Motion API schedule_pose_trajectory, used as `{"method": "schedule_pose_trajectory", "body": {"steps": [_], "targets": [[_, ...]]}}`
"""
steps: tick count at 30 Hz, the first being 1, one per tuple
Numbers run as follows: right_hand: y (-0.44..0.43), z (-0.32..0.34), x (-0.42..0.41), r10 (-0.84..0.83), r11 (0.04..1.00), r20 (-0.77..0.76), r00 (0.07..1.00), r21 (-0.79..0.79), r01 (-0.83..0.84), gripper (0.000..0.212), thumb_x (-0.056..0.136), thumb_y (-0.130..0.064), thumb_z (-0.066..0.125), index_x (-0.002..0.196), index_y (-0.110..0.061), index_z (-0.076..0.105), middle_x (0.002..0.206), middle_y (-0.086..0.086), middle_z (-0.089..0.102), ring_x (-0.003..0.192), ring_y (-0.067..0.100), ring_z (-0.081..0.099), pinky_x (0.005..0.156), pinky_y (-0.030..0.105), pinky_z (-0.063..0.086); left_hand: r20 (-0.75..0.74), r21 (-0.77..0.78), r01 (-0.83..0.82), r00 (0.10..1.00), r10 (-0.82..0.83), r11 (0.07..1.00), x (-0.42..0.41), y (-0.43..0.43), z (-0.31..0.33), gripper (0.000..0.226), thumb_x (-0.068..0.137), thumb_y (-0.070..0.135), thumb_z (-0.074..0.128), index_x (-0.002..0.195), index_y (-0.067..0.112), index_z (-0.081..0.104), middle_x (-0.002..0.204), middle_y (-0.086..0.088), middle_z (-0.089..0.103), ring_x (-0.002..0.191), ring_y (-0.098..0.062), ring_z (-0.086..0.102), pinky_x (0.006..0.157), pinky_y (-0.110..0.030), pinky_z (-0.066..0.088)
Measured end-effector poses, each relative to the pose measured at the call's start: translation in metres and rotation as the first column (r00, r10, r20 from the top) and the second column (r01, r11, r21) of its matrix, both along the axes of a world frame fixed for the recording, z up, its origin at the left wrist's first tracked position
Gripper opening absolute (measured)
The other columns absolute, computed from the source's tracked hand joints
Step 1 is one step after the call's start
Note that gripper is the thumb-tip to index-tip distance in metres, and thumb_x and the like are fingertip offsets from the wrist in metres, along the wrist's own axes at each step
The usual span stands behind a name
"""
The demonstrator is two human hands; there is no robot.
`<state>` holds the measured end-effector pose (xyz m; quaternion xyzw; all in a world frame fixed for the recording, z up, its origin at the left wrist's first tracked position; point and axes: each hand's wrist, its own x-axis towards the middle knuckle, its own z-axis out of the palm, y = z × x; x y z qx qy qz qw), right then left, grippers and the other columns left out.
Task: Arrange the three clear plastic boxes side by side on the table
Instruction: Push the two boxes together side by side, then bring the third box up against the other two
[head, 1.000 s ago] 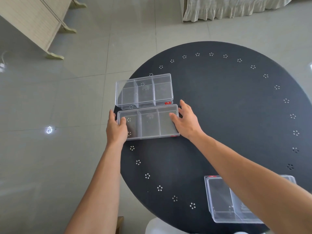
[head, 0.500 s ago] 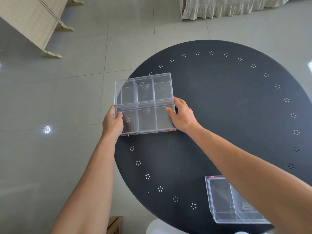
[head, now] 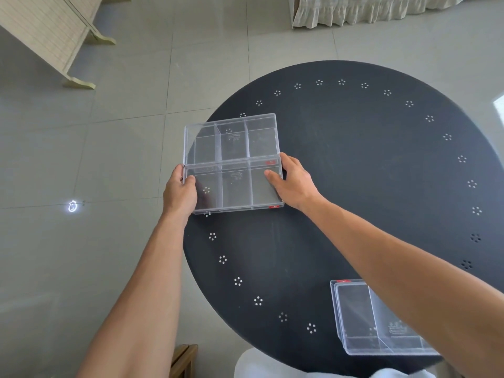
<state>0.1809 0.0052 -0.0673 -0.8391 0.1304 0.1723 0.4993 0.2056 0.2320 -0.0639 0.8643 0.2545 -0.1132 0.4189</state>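
Observation:
Two clear plastic boxes with three compartments each sit at the left edge of the round black table (head: 368, 165). The far box (head: 231, 139) lies flat. The near box (head: 236, 188) touches its front side. My left hand (head: 178, 193) grips the near box's left end and my right hand (head: 293, 184) grips its right end. A third clear box (head: 362, 317) rests at the table's near right edge, partly hidden by my right forearm.
The table's left edge runs just under the two boxes' left ends, with grey tiled floor (head: 81, 159) beyond. A pale wooden screen (head: 51, 31) stands at far left, a skirted furniture piece (head: 368, 9) at the top, a wooden stool corner (head: 185, 361) below.
The near box, held in both hands, has slid away from me until it meets the far box. The third box has not moved.

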Motion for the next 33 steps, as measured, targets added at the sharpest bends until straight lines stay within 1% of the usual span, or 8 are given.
{"method": "schedule_pose_trajectory", "body": {"steps": [3, 7, 14, 19, 23, 25, 28, 33], "targets": [[-0.005, 0.004, -0.004, -0.003, 1.000, -0.020, 1.000, -0.011, 0.003, 0.038, 0.096, -0.038, 0.049, 0.127, -0.018, 0.045, 0.145, 0.004, 0.039, 0.117, 0.020, 0.048, 0.090, 0.029, 0.042, 0.029, 0.010, -0.039, 0.999, 0.039, 0.999, -0.005, -0.003, 0.008, 0.055, 0.099, 0.017, 0.037, 0.153, 0.016, 0.027, 0.158, -0.003, 0.035, 0.144, -0.024, 0.034, 0.117, -0.037, 0.025], [-0.017, 0.015, -0.023, -0.081, 0.997, -0.063, 0.995, -0.022, 0.080, 0.069, 0.095, -0.045, 0.048, 0.152, -0.019, 0.019, 0.156, 0.003, 0.027, 0.137, 0.021, 0.037, 0.107, 0.035, 0.034, 0.107, 0.020, -0.054, 0.993, 0.052, 0.998, -0.019, -0.020, 0.025, 0.057, 0.099, 0.020, 0.039, 0.154, 0.018, 0.023, 0.161, -0.004, 0.029, 0.145, -0.024, 0.030, 0.115, -0.035, 0.024], [-0.056, 0.044, -0.088, -0.185, 0.982, -0.027, 0.982, -0.054, 0.183, 0.064, 0.091, -0.045, 0.057, 0.147, -0.023, 0.033, 0.143, 0.000, 0.045, 0.131, 0.019, 0.043, 0.103, 0.031, 0.036, 0.179, -0.061, 0.171, 0.971, -0.158, 0.983, -0.089, -0.087, 0.055, 0.059, 0.097, 0.027, 0.047, 0.152, 0.022, 0.028, 0.160, 0.003, 0.030, 0.145, -0.018, 0.031, 0.113, -0.031, 0.024], [-0.096, 0.054, -0.138, -0.181, 0.967, -0.082, 0.980, -0.194, 0.162, 0.060, 0.089, -0.046, 0.059, 0.141, -0.022, 0.042, 0.140, 0.000, 0.047, 0.131, 0.018, 0.042, 0.093, 0.021, 0.028, 0.099, -0.200, 0.314, 0.949, -0.300, 0.928, -0.140, -0.126, 0.054, 0.056, 0.095, 0.029, 0.052, 0.149, 0.027, 0.035, 0.154, 0.007, 0.039, 0.141, -0.012, 0.036, 0.110, -0.029, 0.029], [-0.130, 0.057, -0.176, -0.173, 0.950, -0.155, 0.973, -0.286, 0.124, 0.053, 0.086, -0.044, 0.062, 0.134, -0.024, 0.050, 0.139, -0.001, 0.048, 0.129, 0.018, 0.044, 0.093, 0.024, 0.032, -0.047, -0.340, 0.405, 0.894, -0.445, 0.849, -0.178, -0.154, 0.045, 0.047, 0.095, 0.025, 0.056, 0.141, 0.029, 0.047, 0.139, 0.006, 0.054, 0.118, -0.006, 0.055, 0.094, -0.022, 0.034], [-0.147, 0.057, -0.194, -0.178, 0.941, -0.188, 0.966, -0.320, 0.111, 0.052, 0.085, -0.042, 0.064, 0.132, -0.025, 0.051, 0.139, -0.001, 0.047, 0.128, 0.020, 0.045, 0.094, 0.027, 0.036, -0.106, -0.363, 0.449, 0.851, -0.515, 0.816, -0.196, -0.167, 0.040, 0.042, 0.095, 0.024, 0.056, 0.136, 0.030, 0.051, 0.134, 0.007, 0.057, 0.107, 0.003, 0.057, 0.089, -0.020, 0.036], [-0.172, 0.054, -0.220, -0.178, 0.928, -0.204, 0.963, -0.361, 0.095, 0.051, 0.085, -0.039, 0.064, 0.132, -0.023, 0.052, 0.139, 0.003, 0.045, 0.128, 0.024, 0.044, 0.098, 0.030, 0.037, -0.130, -0.330, 0.457, 0.844, -0.520, 0.826, -0.213, -0.182, 0.034, 0.041, 0.094, 0.022, 0.057, 0.134, 0.029, 0.054, 0.133, 0.005, 0.058, 0.108, 0.001, 0.057, 0.090, -0.019, 0.038], [-0.199, 0.045, -0.257, -0.167, 0.933, -0.193, 0.967, -0.349, 0.091, 0.051, 0.087, -0.033, 0.063, 0.135, -0.024, 0.047, 0.139, 0.004, 0.044, 0.125, 0.026, 0.046, 0.098, 0.027, 0.034, -0.146, -0.143, 0.462, 0.865, -0.480, 0.875, -0.227, -0.199, 0.027, 0.042, 0.095, 0.018, 0.053, 0.136, 0.027, 0.052, 0.137, 0.008, 0.054, 0.119, -0.009, 0.053, 0.097, -0.027, 0.038]]}}
